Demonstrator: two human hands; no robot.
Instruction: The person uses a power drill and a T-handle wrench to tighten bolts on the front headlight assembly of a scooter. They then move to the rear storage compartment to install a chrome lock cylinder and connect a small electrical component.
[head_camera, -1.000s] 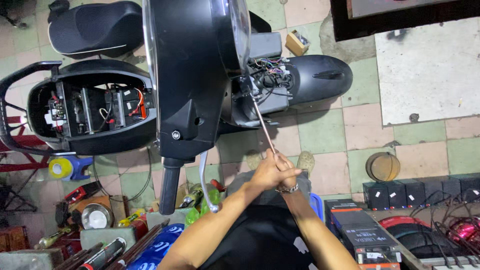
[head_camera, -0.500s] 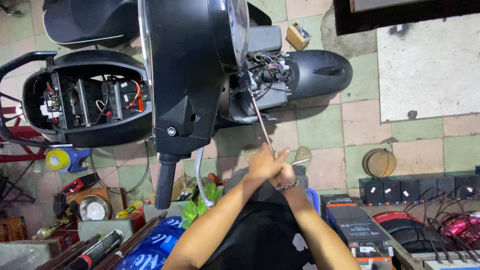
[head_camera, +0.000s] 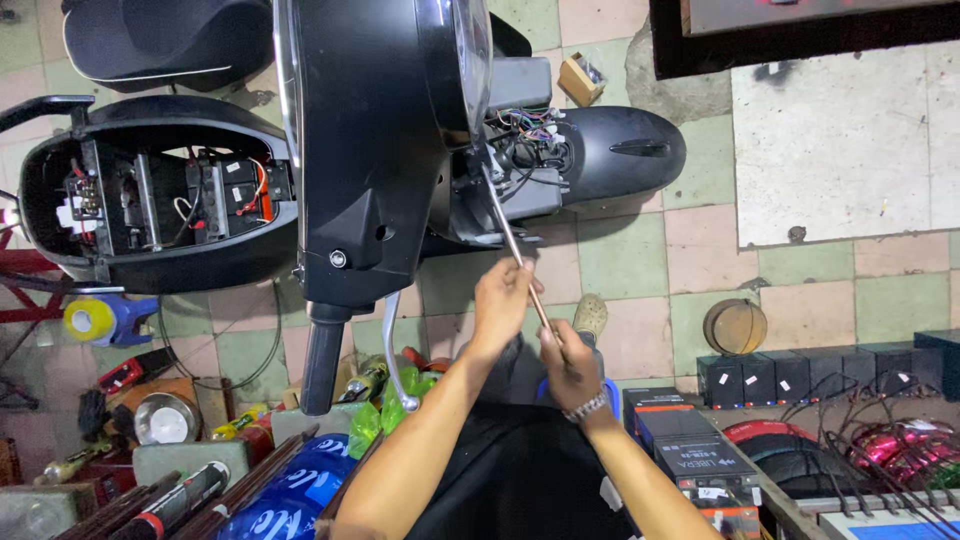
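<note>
Left hand (head_camera: 503, 297) closed around the long screwdriver's (head_camera: 512, 245) thin shaft, partway along. Right hand (head_camera: 566, 357) clenched on its lower end. Tip sits among exposed wiring (head_camera: 528, 133) behind the scooter's (head_camera: 380, 150) headlight housing.

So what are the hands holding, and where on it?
Both hands grip one long thin metal rod: left hand mid-shaft, right hand at its near end.
</note>
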